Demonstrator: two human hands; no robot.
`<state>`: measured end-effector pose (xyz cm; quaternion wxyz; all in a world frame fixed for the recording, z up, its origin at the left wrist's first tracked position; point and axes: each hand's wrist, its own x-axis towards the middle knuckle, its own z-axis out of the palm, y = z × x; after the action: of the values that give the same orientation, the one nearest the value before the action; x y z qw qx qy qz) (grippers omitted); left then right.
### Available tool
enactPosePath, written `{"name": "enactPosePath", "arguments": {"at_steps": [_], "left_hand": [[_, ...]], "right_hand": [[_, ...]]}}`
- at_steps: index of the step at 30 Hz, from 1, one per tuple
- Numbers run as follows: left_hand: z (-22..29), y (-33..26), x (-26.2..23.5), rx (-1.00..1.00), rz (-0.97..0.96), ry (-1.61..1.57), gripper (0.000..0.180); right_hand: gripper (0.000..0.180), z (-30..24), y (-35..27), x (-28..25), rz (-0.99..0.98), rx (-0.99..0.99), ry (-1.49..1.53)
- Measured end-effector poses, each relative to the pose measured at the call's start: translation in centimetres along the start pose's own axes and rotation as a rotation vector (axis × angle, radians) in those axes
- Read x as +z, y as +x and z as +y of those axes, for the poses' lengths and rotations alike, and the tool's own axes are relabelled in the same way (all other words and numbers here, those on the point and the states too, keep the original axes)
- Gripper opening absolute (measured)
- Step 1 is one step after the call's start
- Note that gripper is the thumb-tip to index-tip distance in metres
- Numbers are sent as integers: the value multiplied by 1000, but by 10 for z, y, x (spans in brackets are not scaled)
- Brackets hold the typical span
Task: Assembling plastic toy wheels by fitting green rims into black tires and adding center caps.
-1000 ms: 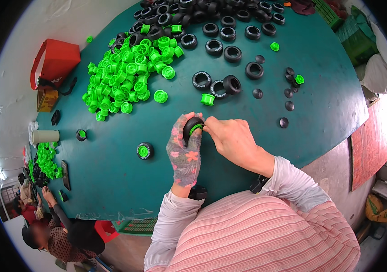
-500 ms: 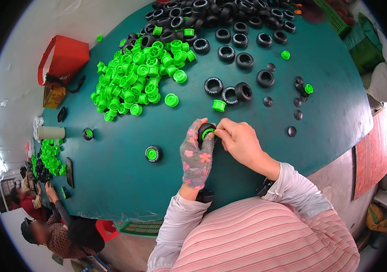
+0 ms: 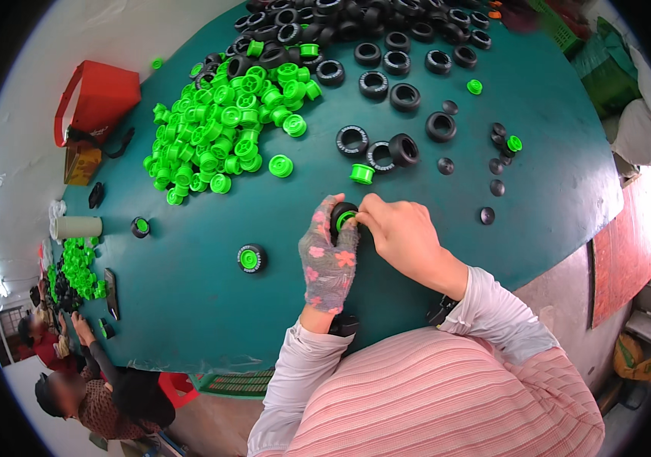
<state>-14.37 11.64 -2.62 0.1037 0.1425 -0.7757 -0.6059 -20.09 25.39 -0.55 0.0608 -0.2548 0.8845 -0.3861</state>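
Observation:
My left hand (image 3: 330,255), in a fingerless flowered glove, is closed around a toy wheel (image 3: 343,216), a black tire with a green rim in it. The bare fingers of my right hand (image 3: 405,232) are pinched together against the rim's right side; the fingertips partly hide the contact. Just beyond my hands, a loose green rim (image 3: 362,174) lies on the table near several black tires (image 3: 352,140). A fitted wheel (image 3: 250,259) rests on the table to the left of my glove.
A large heap of green rims (image 3: 211,129) stands at the far left, and black tires (image 3: 348,30) are piled at the back. Small black discs (image 3: 487,215) lie to the right. A beige cup (image 3: 78,227) and a red bag (image 3: 104,99) are at the left; other people (image 3: 89,396) sit beyond.
The view has shifted slightly, so the table's things appear a little further left. Both hands stay on the wheel, with the right fingers moved only slightly against the rim.

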Motion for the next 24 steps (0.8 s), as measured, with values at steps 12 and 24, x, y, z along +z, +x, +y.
{"name": "enactPosePath", "arguments": {"at_steps": [12,24], "left_hand": [[3,14,-11,-146,-102,-65,38],[-14,13,-8,-11,-259,-376,48]], "right_hand": [[35,3,3,-3,56,-257,-204],[67,-11,-3,7,37,-358,-300]]}}
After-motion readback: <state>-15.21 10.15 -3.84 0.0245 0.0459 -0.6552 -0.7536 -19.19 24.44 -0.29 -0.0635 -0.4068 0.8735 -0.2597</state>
